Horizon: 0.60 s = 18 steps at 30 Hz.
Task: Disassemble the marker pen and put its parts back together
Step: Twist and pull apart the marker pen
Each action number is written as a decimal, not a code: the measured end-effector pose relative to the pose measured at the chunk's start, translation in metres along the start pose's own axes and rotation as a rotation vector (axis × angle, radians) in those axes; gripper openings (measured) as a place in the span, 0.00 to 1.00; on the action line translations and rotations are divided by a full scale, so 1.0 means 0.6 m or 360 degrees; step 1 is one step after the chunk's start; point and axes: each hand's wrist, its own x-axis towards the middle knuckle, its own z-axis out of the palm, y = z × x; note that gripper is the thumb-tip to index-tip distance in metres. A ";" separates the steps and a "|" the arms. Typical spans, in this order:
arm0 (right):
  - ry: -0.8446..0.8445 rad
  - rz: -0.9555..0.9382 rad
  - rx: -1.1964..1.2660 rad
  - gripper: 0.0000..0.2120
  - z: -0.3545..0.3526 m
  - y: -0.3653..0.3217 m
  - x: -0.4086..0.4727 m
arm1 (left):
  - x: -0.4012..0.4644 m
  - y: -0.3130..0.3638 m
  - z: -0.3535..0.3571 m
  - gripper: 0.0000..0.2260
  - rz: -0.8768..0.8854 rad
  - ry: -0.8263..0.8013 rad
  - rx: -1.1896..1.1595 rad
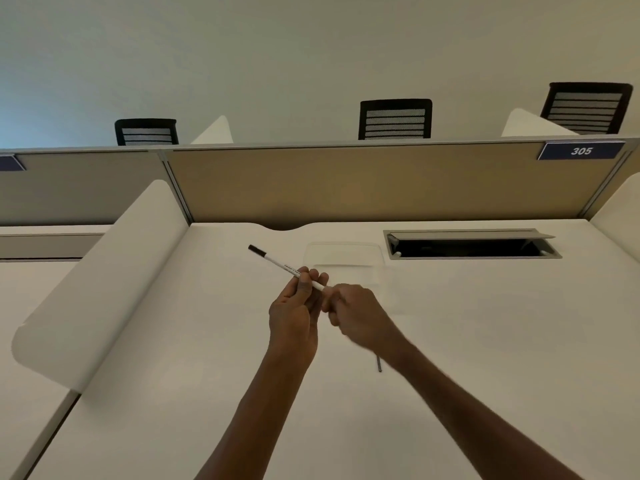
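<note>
A thin white marker pen (277,263) with a black end points up and to the left above the white desk (450,341). My left hand (294,313) grips its barrel near the middle. My right hand (360,317) is closed around the pen's near end, which is hidden inside the fingers. A short dark thin rod (379,364) lies on the desk just below my right wrist, partly hidden by the arm.
An open cable hatch (471,245) is set into the desk at the back right. A tan divider panel (346,181) with a "305" sign (581,151) stands behind. A white side screen (104,278) rises at the left. Office chairs stand beyond.
</note>
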 end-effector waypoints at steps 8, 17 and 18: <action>-0.0755 0.0543 0.1218 0.18 -0.059 -0.019 -0.008 | 0.006 0.014 -0.012 0.10 -0.0032 -0.0302 0.0034; 0.0168 0.0219 -0.0025 0.14 0.004 -0.024 -0.010 | -0.009 -0.015 -0.001 0.08 0.0082 0.0116 -0.0059; 0.0337 0.0024 -0.0407 0.12 0.013 -0.019 -0.011 | -0.009 -0.015 0.002 0.08 0.0058 0.0148 -0.0106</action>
